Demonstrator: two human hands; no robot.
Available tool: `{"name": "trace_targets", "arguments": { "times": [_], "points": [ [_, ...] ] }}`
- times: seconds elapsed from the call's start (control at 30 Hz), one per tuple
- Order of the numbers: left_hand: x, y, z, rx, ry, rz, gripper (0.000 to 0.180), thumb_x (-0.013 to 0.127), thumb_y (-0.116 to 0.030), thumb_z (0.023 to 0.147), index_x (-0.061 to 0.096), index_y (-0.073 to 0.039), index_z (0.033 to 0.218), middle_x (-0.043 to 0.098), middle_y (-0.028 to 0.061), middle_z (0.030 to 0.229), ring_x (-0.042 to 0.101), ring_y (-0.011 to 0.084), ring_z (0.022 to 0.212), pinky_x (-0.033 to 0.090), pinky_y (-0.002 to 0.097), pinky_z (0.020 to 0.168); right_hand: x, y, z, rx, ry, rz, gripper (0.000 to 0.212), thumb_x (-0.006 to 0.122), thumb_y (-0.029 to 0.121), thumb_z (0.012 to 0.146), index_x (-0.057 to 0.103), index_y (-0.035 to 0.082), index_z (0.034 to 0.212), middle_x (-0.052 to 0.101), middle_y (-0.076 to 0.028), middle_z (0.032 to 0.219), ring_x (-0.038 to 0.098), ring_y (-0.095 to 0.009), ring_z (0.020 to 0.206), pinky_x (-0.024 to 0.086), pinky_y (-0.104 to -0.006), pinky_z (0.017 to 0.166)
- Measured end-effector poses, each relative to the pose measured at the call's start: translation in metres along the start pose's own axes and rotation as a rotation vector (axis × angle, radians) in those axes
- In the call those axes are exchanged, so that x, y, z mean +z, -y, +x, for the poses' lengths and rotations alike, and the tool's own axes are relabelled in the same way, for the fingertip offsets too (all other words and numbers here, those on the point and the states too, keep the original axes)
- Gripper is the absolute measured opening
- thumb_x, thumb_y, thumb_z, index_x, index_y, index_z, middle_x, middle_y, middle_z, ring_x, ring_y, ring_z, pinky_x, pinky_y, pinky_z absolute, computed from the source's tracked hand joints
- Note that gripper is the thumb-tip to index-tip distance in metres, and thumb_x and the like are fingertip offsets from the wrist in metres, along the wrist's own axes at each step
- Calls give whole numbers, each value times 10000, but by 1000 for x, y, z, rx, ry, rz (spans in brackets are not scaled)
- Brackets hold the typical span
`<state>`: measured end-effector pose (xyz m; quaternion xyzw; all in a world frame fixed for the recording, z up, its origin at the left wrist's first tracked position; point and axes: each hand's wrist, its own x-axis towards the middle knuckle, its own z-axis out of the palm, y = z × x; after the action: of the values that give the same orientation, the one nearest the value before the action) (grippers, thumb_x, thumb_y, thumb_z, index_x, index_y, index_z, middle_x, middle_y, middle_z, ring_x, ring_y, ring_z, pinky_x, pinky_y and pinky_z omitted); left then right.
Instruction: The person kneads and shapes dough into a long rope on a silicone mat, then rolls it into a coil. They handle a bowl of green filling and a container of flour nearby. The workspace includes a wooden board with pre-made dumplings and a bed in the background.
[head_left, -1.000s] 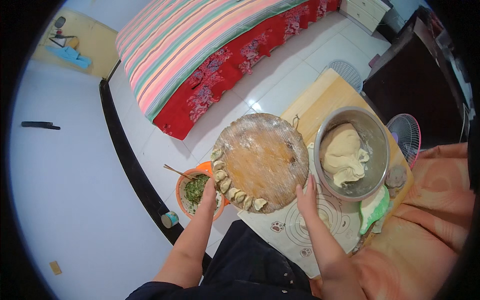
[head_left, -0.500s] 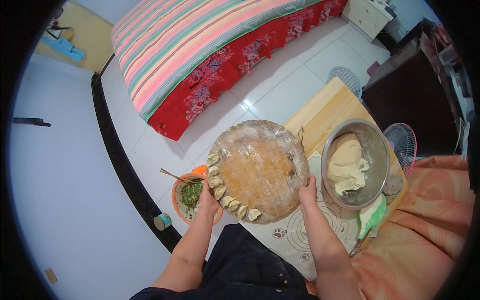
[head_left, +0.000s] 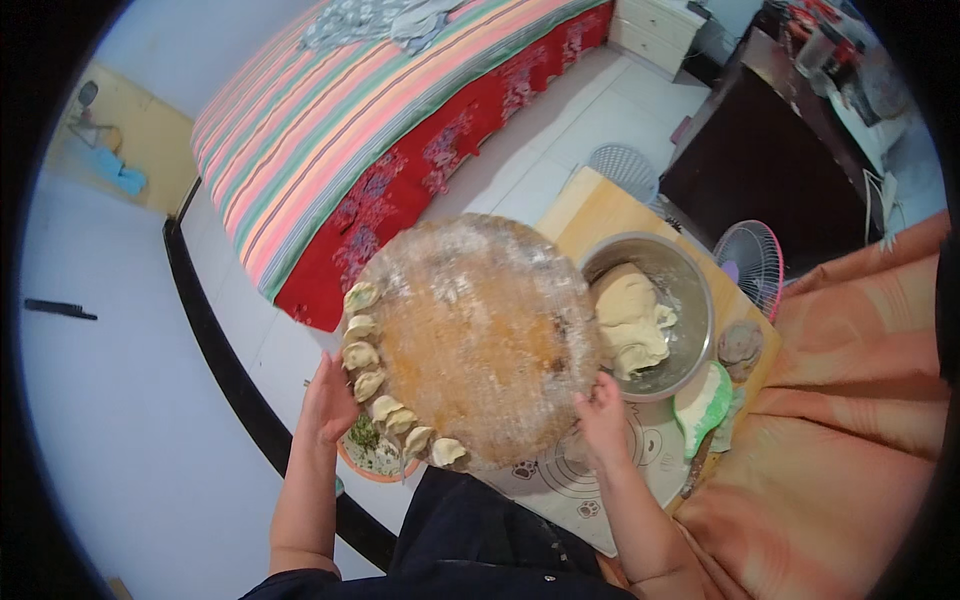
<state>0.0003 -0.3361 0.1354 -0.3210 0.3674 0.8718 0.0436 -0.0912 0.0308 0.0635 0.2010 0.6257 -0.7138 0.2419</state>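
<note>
A: Nearest the body, what's there?
B: The pale printed mat (head_left: 545,490), at the tabletop's (head_left: 562,215) near edge. Beyond the left edge sits an orange-rimmed bowl (head_left: 374,474) of chopped green filling (head_left: 363,432), partly covered from view.
A: And the hands?
B: Left hand (head_left: 330,400) at the left rim of the round wooden board (head_left: 480,350), right hand (head_left: 600,420) at its right rim. Each grip looks closed on the edge, parted only by the wood's thickness; the fingers underneath are hidden.
A: So where's the board?
B: Between them, in front of the body, jutting past the tabletop's left edge. I can't tell whether its underside touches anything.
A: How would it handle?
B: Stiff and fairly heavy, I'd judge, and wide, so opposite holds at mid-rim suit it. Its floury face could be slick under a thumb.
A: The dumplings (head_left: 361,355)?
B: Soft, easily dented, curving along the left and near-left rim. They might slide on a tilt; I'd keep the left thumb on bare edge.
A: Farther off?
B: A metal mixing bowl (head_left: 693,345) holding dough (head_left: 625,310), toward the tabletop's right edge.
</note>
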Motion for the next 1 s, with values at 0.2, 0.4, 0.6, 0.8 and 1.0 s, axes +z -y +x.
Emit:
{"name": "trace_targets", "arguments": {
  "times": [0.2,0.4,0.6,0.8,1.0],
  "points": [
    [154,20,71,-105,265,96,624,347,-535,972,311,-132,1448,397,83,1428,393,268,1300,282,512,1076,-111,116,-12,-221,-318,-48,487,544,-8,912,357,-6,1362,520,-130,1284,520,-187,1128,418,-312,962],
    [212,89,168,-276,249,178,550,265,-485,1010,385,-106,1390,450,84,1377,453,250,1239,329,471,1061,-171,103,-4,-56,-420,51,503,521,44,941,292,28,1389,526,-104,1282,530,-197,1101,457,-303,884],
    [202,114,223,-389,107,317,549,239,-473,1016,425,-83,1356,500,95,1340,505,253,1196,353,435,1059,-187,-6,52,75,-456,-2,492,525,73,946,288,56,1377,510,-110,1293,493,-231,1140,433,-372,892],
    [202,108,236,-361,283,339,545,297,-468,1010,428,-66,1354,522,108,1309,522,260,1177,373,446,1044,-171,6,53,81,-445,196,477,569,109,923,358,78,1349,542,-54,1229,521,-170,1041,433,-303,763],
    [197,101,254,-320,169,434,595,371,-539,970,460,-63,1316,478,98,1315,460,264,1185,360,449,1019,-185,-8,69,34,-396,274,390,575,89,912,469,92,1287,572,-12,1172,555,-138,940,422,-269,645]
  ]
}}
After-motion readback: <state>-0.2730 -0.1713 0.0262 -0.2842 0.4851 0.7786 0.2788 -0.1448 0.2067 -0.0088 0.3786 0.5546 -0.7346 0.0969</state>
